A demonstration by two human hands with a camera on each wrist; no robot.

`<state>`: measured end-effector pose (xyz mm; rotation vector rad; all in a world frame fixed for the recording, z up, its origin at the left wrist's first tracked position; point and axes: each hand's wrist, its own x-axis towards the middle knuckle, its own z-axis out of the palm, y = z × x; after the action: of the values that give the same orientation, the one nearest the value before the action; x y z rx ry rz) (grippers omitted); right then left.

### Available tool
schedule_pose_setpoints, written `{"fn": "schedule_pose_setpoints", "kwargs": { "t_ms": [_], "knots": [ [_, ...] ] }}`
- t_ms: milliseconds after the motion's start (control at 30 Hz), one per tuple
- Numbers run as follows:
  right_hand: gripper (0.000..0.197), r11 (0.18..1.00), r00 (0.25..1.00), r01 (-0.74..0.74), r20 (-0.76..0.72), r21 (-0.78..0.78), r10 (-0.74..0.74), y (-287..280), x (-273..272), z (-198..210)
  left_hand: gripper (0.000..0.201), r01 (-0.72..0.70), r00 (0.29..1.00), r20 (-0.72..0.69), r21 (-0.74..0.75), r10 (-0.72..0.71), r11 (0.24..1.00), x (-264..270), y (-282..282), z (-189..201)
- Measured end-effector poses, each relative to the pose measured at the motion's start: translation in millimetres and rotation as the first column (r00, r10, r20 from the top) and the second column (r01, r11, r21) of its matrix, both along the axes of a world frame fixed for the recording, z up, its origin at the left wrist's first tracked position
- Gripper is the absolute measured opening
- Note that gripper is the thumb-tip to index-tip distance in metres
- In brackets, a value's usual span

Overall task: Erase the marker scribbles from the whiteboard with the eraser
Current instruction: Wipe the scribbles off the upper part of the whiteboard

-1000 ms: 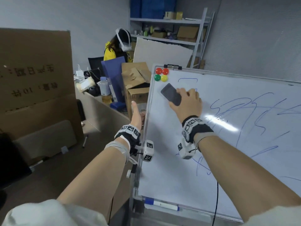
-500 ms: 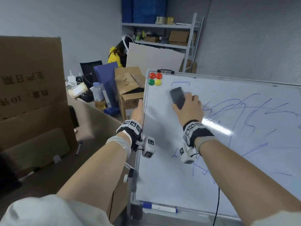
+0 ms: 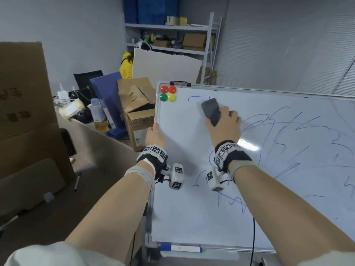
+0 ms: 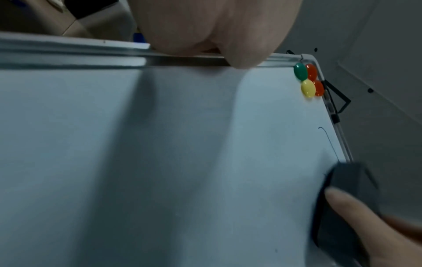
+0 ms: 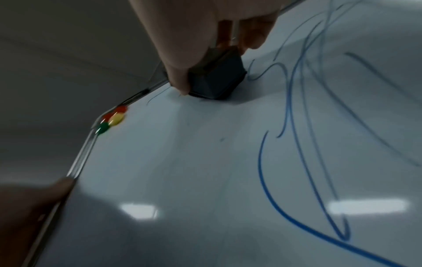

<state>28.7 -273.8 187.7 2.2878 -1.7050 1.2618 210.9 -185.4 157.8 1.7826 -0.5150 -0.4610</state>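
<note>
While left hand (image 3: 155,135) grips whiteboard (image 3: 192,217) edge, right fingers (image 3: 231,114) clasp eraser (image 3: 211,110).

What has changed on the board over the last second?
The right hand, gripping the eraser, slid it rightward and up to the end of the small blue line. The left hand keeps holding the whiteboard edge. The magnets and big scribbles are unchanged.

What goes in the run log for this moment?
right hand: holds eraser on whiteboard | left hand: grips board's left edge | blue scribbles remain
</note>
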Motion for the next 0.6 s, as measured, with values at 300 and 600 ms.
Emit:
{"fn": "schedule_pose_setpoints", "kwargs": {
  "t_ms": [300,600],
  "knots": [
    [0.050,0.966,0.920,-0.258,-0.311,-0.027,0.237,5.0,60.0,38.3,0.052,-0.088,0.996,-0.016,-0.097,0.087,0.991,4.6,2.2,-4.9],
    [0.047,0.985,0.986,-0.159,-0.061,-0.059,0.155,-15.1,32.1,39.8,0.056,-0.095,0.995,-0.011,-0.032,0.095,0.995,-14.7,-4.7,-2.7]
  ]
}}
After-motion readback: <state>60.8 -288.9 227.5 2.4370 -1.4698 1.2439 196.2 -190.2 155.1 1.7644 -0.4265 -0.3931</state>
